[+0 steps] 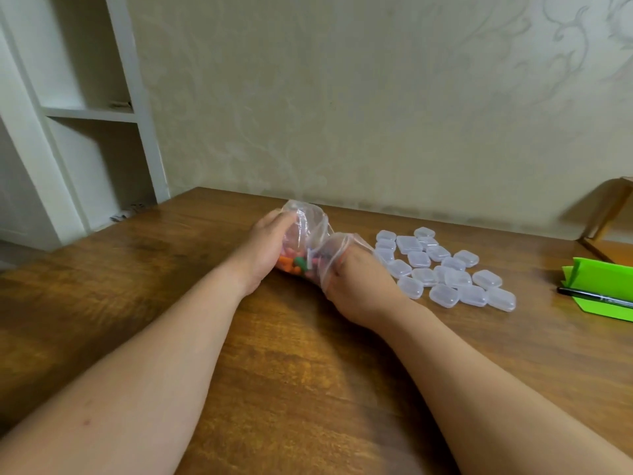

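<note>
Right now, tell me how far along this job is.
Done: the small clear boxes lie grouped on the table. In hand: the left hand and right hand both grip the clear bag of coloured pieces, its mouth pulled over the right fingers. Left: no box shows colour inside; the pen and green paper lie untouched.

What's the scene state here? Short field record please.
surface: wooden table
left hand: grips clear zip bag
right hand: fingers in the bag's mouth, grip unclear
bag contents: small coloured pieces, orange and green visible
right of hands: cluster of small clear plastic boxes on the table
far right: black pen lying on green paper
</note>
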Available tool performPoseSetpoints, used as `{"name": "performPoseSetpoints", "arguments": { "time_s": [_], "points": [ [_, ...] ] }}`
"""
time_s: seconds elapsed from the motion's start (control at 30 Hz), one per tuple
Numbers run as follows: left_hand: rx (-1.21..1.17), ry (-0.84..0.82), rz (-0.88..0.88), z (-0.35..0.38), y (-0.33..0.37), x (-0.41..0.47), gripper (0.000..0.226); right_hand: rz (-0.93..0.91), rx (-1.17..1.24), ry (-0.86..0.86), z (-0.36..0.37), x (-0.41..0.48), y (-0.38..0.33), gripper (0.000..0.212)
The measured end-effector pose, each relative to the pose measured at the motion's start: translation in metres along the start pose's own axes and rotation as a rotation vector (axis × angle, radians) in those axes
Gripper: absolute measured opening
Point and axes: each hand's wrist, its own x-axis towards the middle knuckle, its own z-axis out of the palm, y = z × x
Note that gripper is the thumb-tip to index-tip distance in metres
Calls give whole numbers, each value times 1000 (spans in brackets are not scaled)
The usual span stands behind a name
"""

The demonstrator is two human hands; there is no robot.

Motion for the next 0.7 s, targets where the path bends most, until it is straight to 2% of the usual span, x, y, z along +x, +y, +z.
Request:
{"name": "performPoseSetpoints", "arguments": {
  "time_s": [0.07, 0.17, 0.27, 0.33, 0.4, 0.5, 0.63, 0.7],
  "points": [
    [192, 9, 11, -9, -1, 0, 28, -25, 40, 17, 1, -4, 2, 3],
    [375, -4, -15, -19, -6, -3, 17, -73, -17, 21, -1, -5, -1, 18],
    [297, -43, 5, -18, -7, -6, 13, -69, 77, 23, -4, -7, -6, 26],
    [265, -39, 36, -15, -7, -5, 14, -72, 178, 47, -2, -6, -5, 20],
    [243, -35, 61, -12, -10, -3, 16, -76, 173, 44, -1, -3, -2, 20],
    [272, 29, 88, -11, -16, 1, 20, -51, 37, -14, 2, 0, 4, 14],
    [259, 147, 79, -15, -20, 6, 23, -62, 206, -9, -4, -4, 6, 24],
    [290, 139, 75, -15, -21, 7, 23, -70, 220, -67, -7, -6, 4, 18]
  ]
}}
